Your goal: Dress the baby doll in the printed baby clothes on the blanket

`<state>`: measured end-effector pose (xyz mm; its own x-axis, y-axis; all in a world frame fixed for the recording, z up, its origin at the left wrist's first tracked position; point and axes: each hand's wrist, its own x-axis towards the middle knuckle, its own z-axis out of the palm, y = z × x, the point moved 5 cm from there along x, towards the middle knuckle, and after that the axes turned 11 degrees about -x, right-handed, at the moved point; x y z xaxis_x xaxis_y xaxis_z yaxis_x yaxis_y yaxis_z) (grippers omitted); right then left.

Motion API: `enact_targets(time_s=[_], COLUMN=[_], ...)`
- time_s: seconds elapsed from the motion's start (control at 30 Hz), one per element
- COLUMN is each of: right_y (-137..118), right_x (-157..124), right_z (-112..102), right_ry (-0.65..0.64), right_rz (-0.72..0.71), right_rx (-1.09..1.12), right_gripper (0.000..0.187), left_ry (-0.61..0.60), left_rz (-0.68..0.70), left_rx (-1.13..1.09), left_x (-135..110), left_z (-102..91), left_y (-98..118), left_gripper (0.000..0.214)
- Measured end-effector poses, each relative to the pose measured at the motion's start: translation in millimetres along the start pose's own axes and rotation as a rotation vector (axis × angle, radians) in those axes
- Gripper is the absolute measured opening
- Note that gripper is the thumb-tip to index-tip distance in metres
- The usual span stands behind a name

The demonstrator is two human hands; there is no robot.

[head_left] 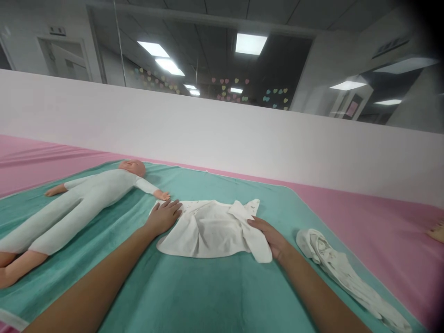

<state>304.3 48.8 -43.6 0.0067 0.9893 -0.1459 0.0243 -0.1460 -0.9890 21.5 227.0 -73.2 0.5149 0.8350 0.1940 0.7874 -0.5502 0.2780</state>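
A small white baby shirt (208, 229) lies spread out on a teal towel (194, 296). My left hand (164, 215) rests flat on the shirt's left edge, fingers stretched out. On the shirt's right edge lies my right hand (268, 236), fingers out along the folded sleeve. A baby doll (83, 199) in a white bodysuit lies on its back to the left, one of its hands close to my left hand.
A crumpled white garment (343, 270) lies on the towel's right side. The towel covers a pink surface (381, 226) backed by a low white wall (222, 134). Part of something skin-coloured (437, 231) shows at the right edge.
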Motion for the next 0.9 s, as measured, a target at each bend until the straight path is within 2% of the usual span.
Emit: enact_targets(time_s=[0.07,0.17,0.23,0.27,0.33,0.43,0.5,0.57,0.63,0.73,0.9], right_y=[-7.2,-11.8,-8.9,-6.5,-0.5,11.8,22.4,30.6,32.3,25.2,15.8], right_x=[-4.7,-11.3,-12.3,-10.5,-1.9,16.9,29.6,43.4,56.8,71.7,77.4], right_z=[9.4,32.3,43.6,45.0,36.3,-1.7,-31.2,-51.2,-58.9,-53.3,-39.8], right_ry=[-0.043,-0.202,-0.264,-0.25,-0.125,0.222,0.437,0.522,0.514,0.426,0.267], right_rz=[-0.05,-0.094,-0.117,-0.135,-0.184,-0.251,-0.226,-0.165,-0.122,-0.119,-0.221], right_rx=[0.016,-0.108,-0.263,-0.324,-0.356,-0.29,-0.273,-0.251,-0.245,-0.281,-0.261], right_gripper=[0.046,0.046,0.035,0.03,0.031,0.033,0.033,0.037,0.043,0.053,0.048], left_ry=[0.006,0.02,0.026,0.027,0.028,0.05,0.069,0.077,0.074,0.065,0.072], left_rz=[0.004,0.006,0.01,0.01,0.005,0.006,0.02,0.024,0.017,0.021,0.023], left_rx=[-0.003,0.005,0.023,0.029,0.025,0.004,0.009,0.018,0.025,0.051,0.049], left_x=[-0.3,-1.6,-2.0,-1.9,-0.9,0.8,1.0,0.4,-0.6,-1.4,1.4], left_z=[0.0,-1.7,-2.7,-2.8,-2.6,-2.8,-3.5,-4.6,-5.6,-6.3,-4.1], left_y=[0.1,1.9,3.0,2.9,1.5,-0.9,-0.6,0.7,2.0,3.5,0.6], left_gripper=[0.046,0.045,0.044,0.043,0.042,0.042,0.041,0.041,0.041,0.043,0.042])
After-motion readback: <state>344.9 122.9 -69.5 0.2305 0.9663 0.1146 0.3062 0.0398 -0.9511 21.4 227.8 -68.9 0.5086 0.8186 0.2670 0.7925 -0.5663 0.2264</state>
